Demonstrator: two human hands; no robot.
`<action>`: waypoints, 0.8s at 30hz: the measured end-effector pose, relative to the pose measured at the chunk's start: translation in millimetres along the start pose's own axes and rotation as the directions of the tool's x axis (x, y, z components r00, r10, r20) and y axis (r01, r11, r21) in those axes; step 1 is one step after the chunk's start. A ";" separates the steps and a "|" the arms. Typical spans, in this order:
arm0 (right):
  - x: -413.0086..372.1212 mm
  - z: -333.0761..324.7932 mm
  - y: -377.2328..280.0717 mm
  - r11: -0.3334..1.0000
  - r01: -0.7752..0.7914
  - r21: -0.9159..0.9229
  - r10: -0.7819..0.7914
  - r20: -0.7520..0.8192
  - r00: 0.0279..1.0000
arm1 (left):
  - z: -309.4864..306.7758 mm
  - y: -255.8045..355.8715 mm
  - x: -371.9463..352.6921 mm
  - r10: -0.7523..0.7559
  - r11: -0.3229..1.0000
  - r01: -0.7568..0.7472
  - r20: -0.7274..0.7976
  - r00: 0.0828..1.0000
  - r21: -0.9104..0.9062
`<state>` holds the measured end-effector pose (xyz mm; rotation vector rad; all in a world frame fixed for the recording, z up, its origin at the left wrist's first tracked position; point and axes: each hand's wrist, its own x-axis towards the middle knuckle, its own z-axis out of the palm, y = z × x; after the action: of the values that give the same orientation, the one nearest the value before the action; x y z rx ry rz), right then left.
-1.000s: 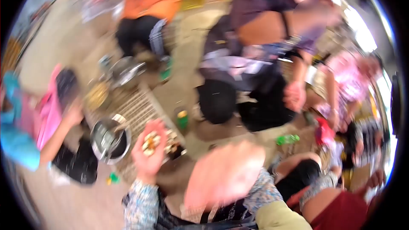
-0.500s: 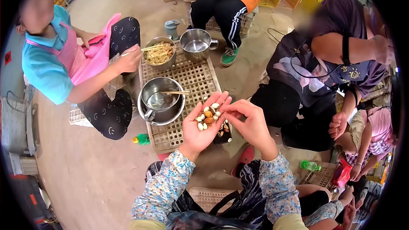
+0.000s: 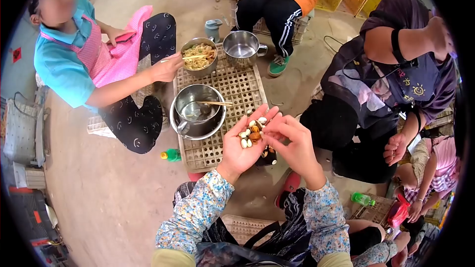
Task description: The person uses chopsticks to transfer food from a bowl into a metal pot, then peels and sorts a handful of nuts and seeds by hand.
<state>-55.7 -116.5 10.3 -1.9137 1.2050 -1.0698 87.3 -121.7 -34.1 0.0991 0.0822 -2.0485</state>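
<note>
Pistachios (image 3: 244,143) and brown nuts (image 3: 255,137) on the outspread left hand (image 3: 237,152)
Palm up, it cradles them; the right hand (image 3: 296,144) bends its fingers at their edge, any grip unclear.

Nuts (image 3: 255,136) in the hands (image 3: 237,151) (the left one), pots (image 3: 241,49) on the crate (image 3: 247,76) beyond
</note>
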 end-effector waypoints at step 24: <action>7.8 9.8 19.4 0.998 -0.060 0.017 0.062 -0.100 0.993 | -3.6 19.2 5.1 0.122 0.991 -0.124 -0.049 0.991 -0.054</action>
<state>-53.1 -130.2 -8.1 -1.8196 1.2995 -1.1505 102.1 -134.7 -38.6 0.1131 0.1593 -1.9193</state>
